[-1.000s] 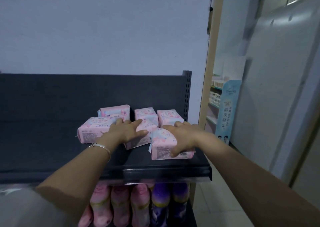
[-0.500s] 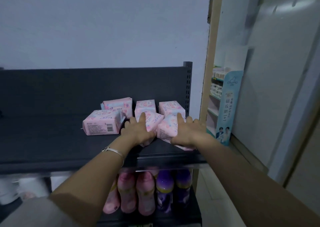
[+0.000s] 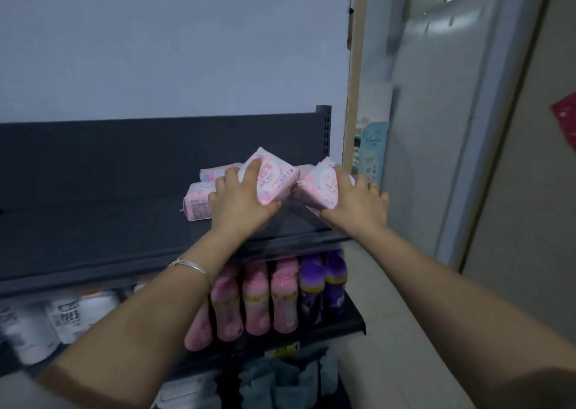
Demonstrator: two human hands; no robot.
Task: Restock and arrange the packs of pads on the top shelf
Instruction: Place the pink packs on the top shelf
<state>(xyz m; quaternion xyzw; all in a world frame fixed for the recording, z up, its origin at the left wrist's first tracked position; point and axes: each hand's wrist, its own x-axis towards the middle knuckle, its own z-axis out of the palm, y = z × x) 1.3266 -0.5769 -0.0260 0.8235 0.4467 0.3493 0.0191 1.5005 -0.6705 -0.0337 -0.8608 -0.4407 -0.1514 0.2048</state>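
Pale wall (image 3: pixel 171 50) behind a dark grey shop rack; top shelf (image 3: pixel 93 237) at chest height, lower shelf (image 3: pixel 352 318) beneath. Writing: the print on the pink packs is too blurred to read; the flat pack (image 3: pixel 198 204) shows a barcode-like panel on its near end; the blue display card (image 3: pixel 374 150) at the right carries lettering too small to make out. Hands: both arms reach forward over the shelf edge. Left hand (image 3: pixel 240 203), silver bracelet (image 3: pixel 190 267) on its wrist, has its grip clenched round the left-held pack (image 3: pixel 274 178), fingers over the top, thumb under the lower corner, pack tilted and raised off the shelf. Right hand (image 3: pixel 355 206) grasps the right-held pack (image 3: pixel 321 184) likewise, tilted, at the shelf's right end. The two held packs nearly meet at their corners; contact cannot be told. Count, packs of pads: five, all at the top shelf: two in hand, the flat pack lying left of the left hand, a rear pack (image 3: pixel 215 172) behind it, a fifth pack (image 3: pixel 307 168) mostly hidden between the held ones. Lower shelf: four pink bottles (image 3: pixel 255 302), two purple bottles (image 3: pixel 311 293), blurred white packages (image 3: pixel 65 315) to the left.
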